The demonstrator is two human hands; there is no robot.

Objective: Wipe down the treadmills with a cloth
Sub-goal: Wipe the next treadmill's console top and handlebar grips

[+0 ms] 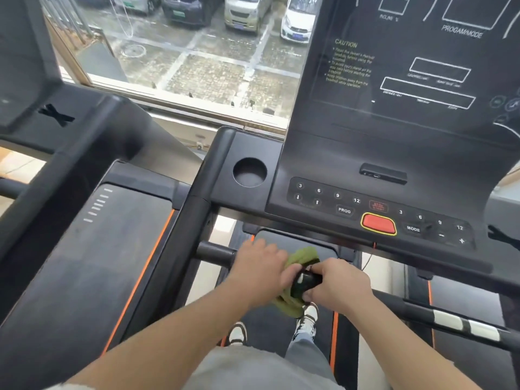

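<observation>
While the person stands on the treadmill belt (270, 330), both hands sit on the black handlebar (215, 253), which runs crosswise below the red button (378, 223). The left hand (259, 270) lies down and left of the red button, palm down, fingers curled forward over the bar. Its grip is closed on the green cloth (305, 256), which is bunched round the bar at the thumb side of that hand. One fold of cloth sticks up beyond the bar, toward the red button, and another hangs beneath the bar. The right hand (340, 285), almost straight below the red button, touches the cloth from the other side. Its grip is closed too: forefinger and thumb wrap a shiny black section of the handlebar, with the cloth just beside them.

Left of the red button, past the numbered keys, a round cup holder (249, 171) is sunk into the surface of the console; only its dark bottom shows inside. Above the red button rises the dark screen (394, 80) with white outlines and a caution text. Below the hands, two white-and-dark shoes (308, 319) rest on the belt. Far left of the red button stands a second treadmill (98, 263) with orange edging. Up and left of the red button, a window (197, 66) looks down on parked cars.
</observation>
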